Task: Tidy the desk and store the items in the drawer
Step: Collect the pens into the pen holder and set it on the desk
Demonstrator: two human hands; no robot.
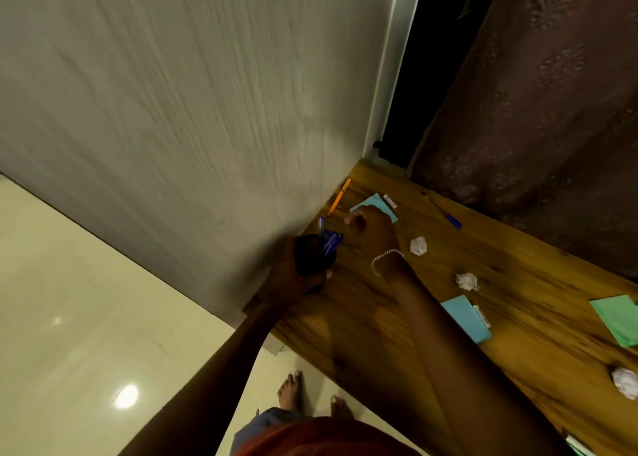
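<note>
My left hand (293,276) grips a dark pen holder (312,253) with several blue pens (329,240) sticking out, at the wooden desk's (397,317) left end by the wall. Just right of it, my right hand (374,229), with a silver bracelet, hovers with curled fingers over a light blue paper (376,202); whether it holds anything is unclear. An orange pen (339,196) lies along the wall. A blue pen (448,217) lies farther right. A small white eraser (390,201) sits by the blue paper.
Crumpled paper balls (418,246) (466,280) (625,383) dot the desk. A second blue paper (464,321) and a green paper (618,319) lie to the right. A curtain (535,93) hangs behind the desk. Tiled floor (86,317) and my bare feet (293,391) are below.
</note>
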